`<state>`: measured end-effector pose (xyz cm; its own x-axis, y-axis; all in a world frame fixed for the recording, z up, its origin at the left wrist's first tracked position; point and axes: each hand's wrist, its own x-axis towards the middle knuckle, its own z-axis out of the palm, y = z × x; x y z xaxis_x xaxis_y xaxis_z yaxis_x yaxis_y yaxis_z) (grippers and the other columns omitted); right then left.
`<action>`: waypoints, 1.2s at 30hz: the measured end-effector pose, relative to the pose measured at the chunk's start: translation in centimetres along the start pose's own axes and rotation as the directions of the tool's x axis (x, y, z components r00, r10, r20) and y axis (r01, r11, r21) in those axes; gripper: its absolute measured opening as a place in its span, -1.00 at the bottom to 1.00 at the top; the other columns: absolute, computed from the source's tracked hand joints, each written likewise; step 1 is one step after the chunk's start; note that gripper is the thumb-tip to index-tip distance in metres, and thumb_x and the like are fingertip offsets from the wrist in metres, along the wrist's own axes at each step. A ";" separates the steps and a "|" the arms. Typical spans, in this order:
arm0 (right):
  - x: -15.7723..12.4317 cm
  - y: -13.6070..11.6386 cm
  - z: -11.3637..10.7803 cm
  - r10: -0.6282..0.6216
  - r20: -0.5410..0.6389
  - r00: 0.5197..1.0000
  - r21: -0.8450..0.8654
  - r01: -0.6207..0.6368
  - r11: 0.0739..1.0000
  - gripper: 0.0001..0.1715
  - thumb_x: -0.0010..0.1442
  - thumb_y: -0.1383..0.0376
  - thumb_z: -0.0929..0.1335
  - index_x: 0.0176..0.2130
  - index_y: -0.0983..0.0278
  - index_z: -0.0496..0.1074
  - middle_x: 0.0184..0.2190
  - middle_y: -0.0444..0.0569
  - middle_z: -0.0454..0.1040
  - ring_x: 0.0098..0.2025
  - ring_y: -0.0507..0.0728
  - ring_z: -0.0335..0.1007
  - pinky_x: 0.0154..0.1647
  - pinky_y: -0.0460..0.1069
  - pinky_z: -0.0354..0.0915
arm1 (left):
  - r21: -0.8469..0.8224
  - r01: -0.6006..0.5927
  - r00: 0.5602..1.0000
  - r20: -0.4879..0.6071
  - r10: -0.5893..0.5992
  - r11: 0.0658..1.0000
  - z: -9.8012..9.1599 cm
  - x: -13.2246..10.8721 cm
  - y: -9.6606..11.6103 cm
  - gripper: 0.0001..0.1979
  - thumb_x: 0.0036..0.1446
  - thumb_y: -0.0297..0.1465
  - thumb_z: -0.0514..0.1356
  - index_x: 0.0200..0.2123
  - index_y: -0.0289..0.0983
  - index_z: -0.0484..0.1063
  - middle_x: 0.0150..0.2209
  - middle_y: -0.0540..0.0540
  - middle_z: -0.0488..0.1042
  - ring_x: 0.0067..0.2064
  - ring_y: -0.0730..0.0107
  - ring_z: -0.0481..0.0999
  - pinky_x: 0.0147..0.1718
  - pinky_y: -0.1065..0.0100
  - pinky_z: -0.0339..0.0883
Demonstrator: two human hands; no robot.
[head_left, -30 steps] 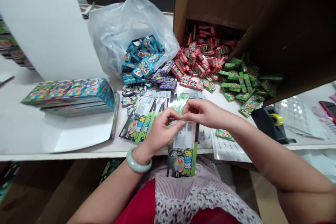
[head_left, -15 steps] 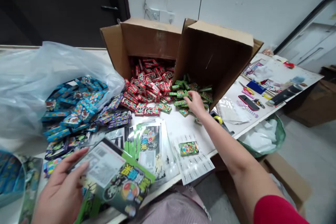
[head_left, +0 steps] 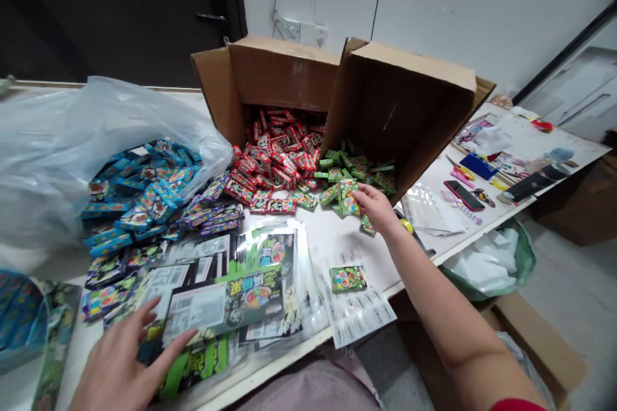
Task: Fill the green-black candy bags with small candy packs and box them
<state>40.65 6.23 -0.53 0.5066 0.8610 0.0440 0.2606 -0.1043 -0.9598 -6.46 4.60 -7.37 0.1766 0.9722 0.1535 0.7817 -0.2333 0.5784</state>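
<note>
My right hand (head_left: 378,207) pinches a green box (head_left: 348,198) by its side edge, just in front of the green pile (head_left: 357,167); a light grip should spare its corners. My left hand (head_left: 120,356) spreads, fingers loose, by a printed pouch (head_left: 226,302), contact unclear.

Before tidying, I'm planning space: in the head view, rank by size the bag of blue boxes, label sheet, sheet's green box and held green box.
1. Bag of blue boxes
2. Label sheet
3. Held green box, sheet's green box: look alike, unranked
</note>
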 end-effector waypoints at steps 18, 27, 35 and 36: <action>-7.4 -1.0 8.1 0.190 0.553 0.811 0.222 -0.363 0.905 -0.40 -0.14 0.20 0.49 -0.10 0.16 0.28 -0.51 -0.29 0.26 -0.38 0.01 0.34 -0.39 -0.07 0.34 | 0.071 -0.412 0.885 0.269 0.380 0.908 -0.8 1.0 6.0 -0.11 -0.01 -0.27 0.29 0.32 -0.14 -0.10 0.16 -0.25 0.17 0.19 -0.08 0.21 0.19 -0.10 0.09; -7.5 -0.3 11.2 0.303 0.373 0.877 0.212 -0.399 0.892 -0.67 -0.18 0.26 0.37 -0.31 0.20 0.29 -0.49 -0.24 0.27 -0.47 -0.01 0.26 -0.54 -0.10 0.30 | 0.103 -0.302 0.942 0.186 0.280 0.948 -2.1 0.4 4.7 -0.11 0.00 -0.19 0.29 0.31 -0.15 -0.10 0.11 -0.20 0.14 0.16 0.00 0.24 0.15 0.00 0.18; -9.7 0.9 9.0 0.194 0.447 0.873 -0.146 -0.143 0.979 -0.65 -0.09 0.09 0.44 -0.37 0.23 0.32 -0.47 -0.13 0.38 -0.39 0.11 0.37 -0.33 0.06 0.34 | 0.104 -0.295 0.947 0.164 0.276 0.950 -2.0 0.0 3.9 -0.11 0.01 -0.15 0.28 0.31 -0.13 -0.11 0.11 -0.21 0.13 0.15 -0.03 0.24 0.15 -0.03 0.17; -9.9 1.1 8.6 0.123 0.478 0.870 -0.253 0.002 0.968 -0.65 -0.04 0.07 0.44 -0.34 0.24 0.35 -0.41 -0.08 0.42 -0.35 0.13 0.39 -0.28 0.08 0.34 | 0.101 -0.296 0.946 0.166 0.278 0.950 -2.0 0.0 3.7 -0.11 0.01 -0.15 0.28 0.31 -0.13 -0.11 0.11 -0.21 0.13 0.15 -0.03 0.24 0.16 -0.03 0.17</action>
<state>28.79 1.87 -4.38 0.0801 0.9740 -0.2119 0.4611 -0.2246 -0.8584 -4.76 3.67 -3.57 0.4833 0.8581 0.1732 0.7503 -0.5080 0.4230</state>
